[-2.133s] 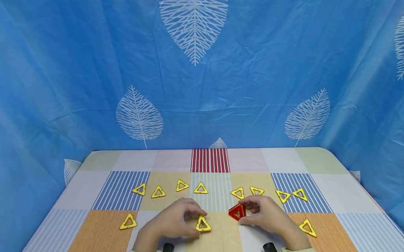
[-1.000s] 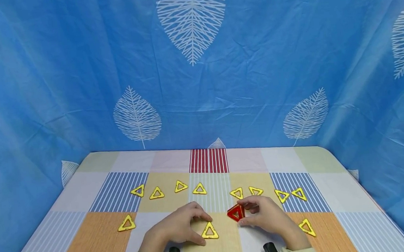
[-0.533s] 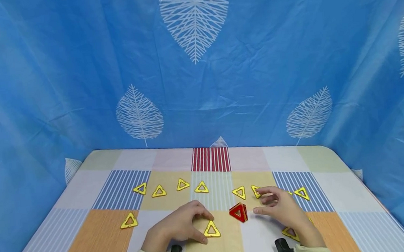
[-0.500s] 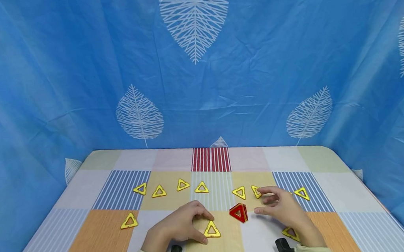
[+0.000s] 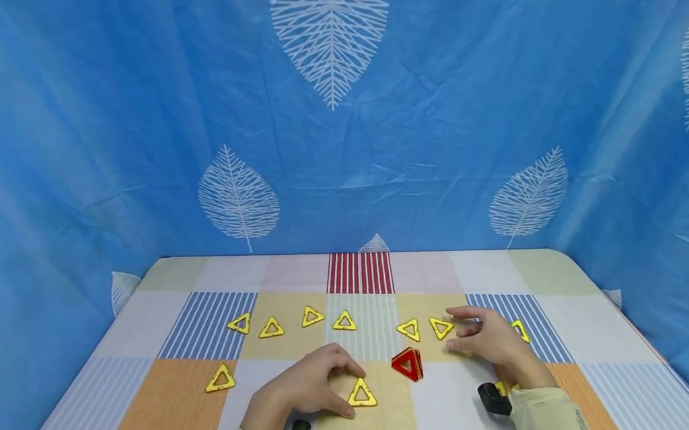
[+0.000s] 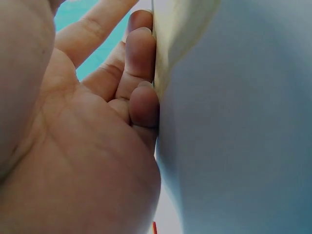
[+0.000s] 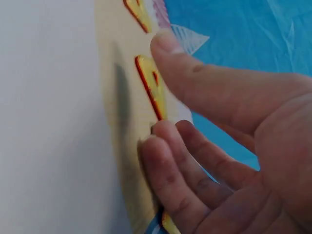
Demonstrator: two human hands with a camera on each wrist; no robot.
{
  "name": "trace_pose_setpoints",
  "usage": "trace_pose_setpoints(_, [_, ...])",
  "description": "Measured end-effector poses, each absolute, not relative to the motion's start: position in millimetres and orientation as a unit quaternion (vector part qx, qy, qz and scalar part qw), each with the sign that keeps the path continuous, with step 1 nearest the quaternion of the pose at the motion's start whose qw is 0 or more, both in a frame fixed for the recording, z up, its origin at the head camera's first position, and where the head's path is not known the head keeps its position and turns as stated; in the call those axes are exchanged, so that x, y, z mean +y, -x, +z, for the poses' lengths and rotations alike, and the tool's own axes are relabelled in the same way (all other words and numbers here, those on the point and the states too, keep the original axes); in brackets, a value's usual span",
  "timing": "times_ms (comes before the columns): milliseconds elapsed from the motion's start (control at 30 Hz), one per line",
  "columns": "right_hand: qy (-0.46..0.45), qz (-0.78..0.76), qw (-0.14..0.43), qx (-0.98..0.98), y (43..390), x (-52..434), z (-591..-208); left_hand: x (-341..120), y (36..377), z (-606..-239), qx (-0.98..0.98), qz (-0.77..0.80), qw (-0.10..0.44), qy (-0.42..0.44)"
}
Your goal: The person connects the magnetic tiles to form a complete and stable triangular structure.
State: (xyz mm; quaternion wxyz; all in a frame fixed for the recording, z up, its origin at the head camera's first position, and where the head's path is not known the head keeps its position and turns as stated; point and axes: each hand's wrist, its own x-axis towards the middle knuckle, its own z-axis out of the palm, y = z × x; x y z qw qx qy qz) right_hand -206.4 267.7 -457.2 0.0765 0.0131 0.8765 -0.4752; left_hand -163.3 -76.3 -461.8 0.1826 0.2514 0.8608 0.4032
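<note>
In the head view my left hand (image 5: 318, 386) curls its thumb and index finger round a flat yellow triangle tile (image 5: 362, 401), an open-centred frame lying on the cloth. Right of it a red triangle piece (image 5: 402, 364) with yellow-edged layers along its right side sits untouched. My right hand (image 5: 491, 340) is spread beside another yellow triangle tile (image 5: 441, 327), thumb and fingers apart with nothing between them. From the right wrist, that tile (image 7: 148, 83) shows red along its edge, close by the thumb. The left wrist view shows the palm and curled fingers; the held tile is hidden there.
Several more yellow triangle tiles (image 5: 271, 327) lie in a loose row across the patchwork cloth (image 5: 132, 414). One tile (image 5: 220, 379) lies apart at the left. My right hand and wrist partly cover tiles at the right. A blue curtain (image 5: 420, 101) hangs behind the table.
My left hand has brought its tile slightly right and nearer to me, then stayed. My right hand has let go of the red piece and moved right and away from me.
</note>
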Motion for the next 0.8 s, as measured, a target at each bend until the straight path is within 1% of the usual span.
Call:
trace_pose_setpoints(200, [-0.012, -0.464, 0.071, 0.883, 213.5, 265.4, -461.2, -76.7, 163.1, -462.3, 0.861, 0.404, 0.183, -0.250])
trace_pose_setpoints(500, [0.066, -0.341, 0.041, 0.937, 216.2, 262.5, -461.1, -76.5, 163.3, -466.2, 0.861, 0.407, 0.190, -0.240])
trace_pose_setpoints(800, [0.053, -0.321, 0.029, 0.945, 214.9, 259.9, -461.5, -77.2, 162.6, -465.6, 0.861, 0.409, 0.186, -0.241])
